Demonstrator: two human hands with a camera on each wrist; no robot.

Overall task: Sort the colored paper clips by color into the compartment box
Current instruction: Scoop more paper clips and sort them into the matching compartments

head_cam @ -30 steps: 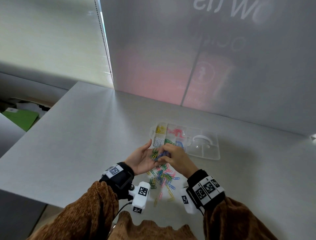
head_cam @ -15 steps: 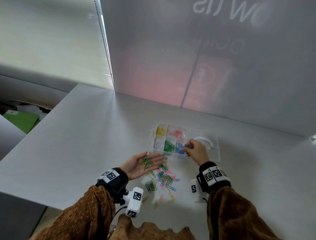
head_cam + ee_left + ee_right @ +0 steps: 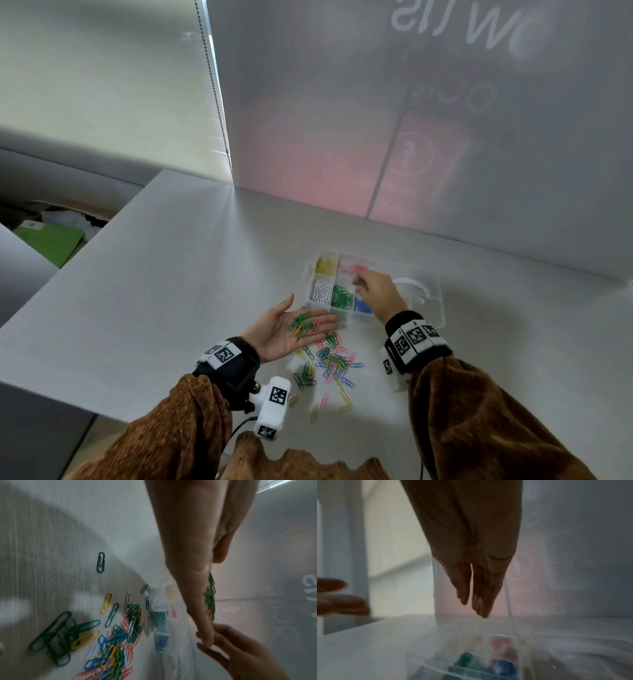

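The clear compartment box (image 3: 376,264) holds yellow (image 3: 325,266), pink (image 3: 352,269), white (image 3: 319,291), green (image 3: 342,297) and blue clips (image 3: 361,306) in separate cells. My right hand (image 3: 373,289) hovers over the pink and blue cells. In the blurred right wrist view its fingers (image 3: 476,595) point straight down with nothing seen between them. My left hand (image 3: 281,330) lies palm up beside the box and carries a small heap of mostly green clips (image 3: 303,323). A mixed loose pile (image 3: 334,363) lies on the table below both hands.
The box's open lid (image 3: 419,298) lies flat to the right of the cells. Stray clips (image 3: 317,409) are scattered toward the table's near edge. A frosted wall panel (image 3: 411,154) rises just behind the box. The grey table (image 3: 171,291) stretches left.
My right hand left the left palm, reached the blue cell with a blue clip, and now sits slightly farther back over the box with straight fingers. The left palm stayed up, drifting left.
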